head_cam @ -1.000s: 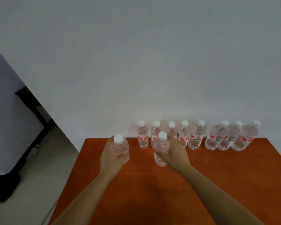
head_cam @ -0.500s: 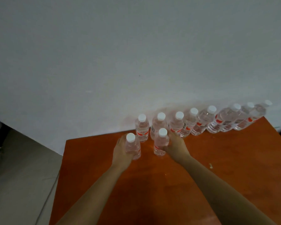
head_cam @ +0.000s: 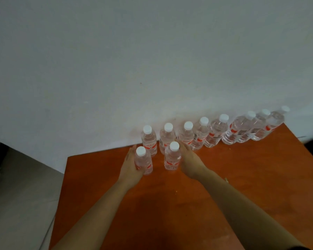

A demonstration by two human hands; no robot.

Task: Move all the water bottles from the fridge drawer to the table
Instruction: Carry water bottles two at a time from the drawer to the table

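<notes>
Two clear water bottles with white caps and red labels stand upright on the orange table [head_cam: 242,177], in front of a back row. My left hand [head_cam: 131,165] cups the left front bottle [head_cam: 144,162] from its left side and still holds it. My right hand [head_cam: 190,160] lies against the right side of the other front bottle [head_cam: 172,158], its fingers stretched out towards the back row. Several more bottles [head_cam: 215,133] line the wall from the middle to the right corner. No fridge drawer is in view.
A white wall [head_cam: 152,60] rises directly behind the row of bottles. The table's left edge [head_cam: 62,186] drops to a grey floor [head_cam: 22,195]. A small crumb [head_cam: 226,180] lies on the table near my right forearm.
Both front bottles have come down onto the table in front of the back row. My right hand's fingers have straightened off their bottle. The view has shifted left and down.
</notes>
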